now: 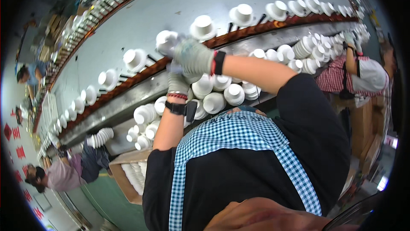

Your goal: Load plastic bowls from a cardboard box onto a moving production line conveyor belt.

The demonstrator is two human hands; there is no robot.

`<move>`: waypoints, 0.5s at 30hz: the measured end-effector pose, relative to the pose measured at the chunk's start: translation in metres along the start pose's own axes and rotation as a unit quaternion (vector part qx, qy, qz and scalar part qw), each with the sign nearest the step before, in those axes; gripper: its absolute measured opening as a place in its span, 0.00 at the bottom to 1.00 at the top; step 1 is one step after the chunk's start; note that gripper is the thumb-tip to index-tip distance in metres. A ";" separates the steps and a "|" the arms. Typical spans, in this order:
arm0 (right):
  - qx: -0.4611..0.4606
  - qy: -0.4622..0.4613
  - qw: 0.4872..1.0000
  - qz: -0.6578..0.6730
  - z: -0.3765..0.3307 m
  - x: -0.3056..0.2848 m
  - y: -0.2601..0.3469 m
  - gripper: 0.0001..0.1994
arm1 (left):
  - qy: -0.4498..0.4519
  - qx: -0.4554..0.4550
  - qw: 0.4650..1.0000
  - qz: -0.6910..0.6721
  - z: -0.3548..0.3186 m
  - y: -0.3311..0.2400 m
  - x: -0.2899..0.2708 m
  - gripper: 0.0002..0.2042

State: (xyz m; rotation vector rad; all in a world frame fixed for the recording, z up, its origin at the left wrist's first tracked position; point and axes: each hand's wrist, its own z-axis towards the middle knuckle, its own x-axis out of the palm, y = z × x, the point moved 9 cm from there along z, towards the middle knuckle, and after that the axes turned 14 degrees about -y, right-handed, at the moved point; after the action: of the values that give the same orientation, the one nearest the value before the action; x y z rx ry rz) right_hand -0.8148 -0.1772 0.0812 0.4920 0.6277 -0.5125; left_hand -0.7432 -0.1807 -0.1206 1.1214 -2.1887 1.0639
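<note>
White bowl (167,42) on conveyor peg (149,58), clasped by gloved right hand (194,55) from the right, foot pointing up-left off the rail (128,81); gloved left hand (177,81) just below, nearer the bowl stacks (213,96), grip unclear.

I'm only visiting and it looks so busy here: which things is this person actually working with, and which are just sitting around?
In hand:
right hand, gloved, on a white bowl
left hand near the stacked bowls
conveyor rail

Just about:
cardboard box of bowls
co-worker in a checked shirt
</note>
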 end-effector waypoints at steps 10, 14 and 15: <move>0.242 -0.062 0.967 -0.049 -0.149 -0.171 -0.154 0.13 | 0.172 -0.066 0.945 0.270 -0.040 0.149 0.163 0.19; 0.133 0.028 0.937 -0.321 -0.221 -0.246 -0.211 0.12 | 0.141 0.007 0.898 0.417 -0.019 0.184 0.196 0.13; 0.127 -0.002 0.922 -0.365 -0.234 -0.267 -0.223 0.12 | 0.166 0.018 0.887 0.431 -0.015 0.193 0.208 0.13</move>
State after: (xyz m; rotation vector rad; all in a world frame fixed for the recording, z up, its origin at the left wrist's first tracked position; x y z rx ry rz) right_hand -1.2289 -0.1351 0.0300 0.4925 0.7386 -1.3158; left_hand -1.0183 -0.1953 -0.0529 -0.1184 -2.3869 1.4949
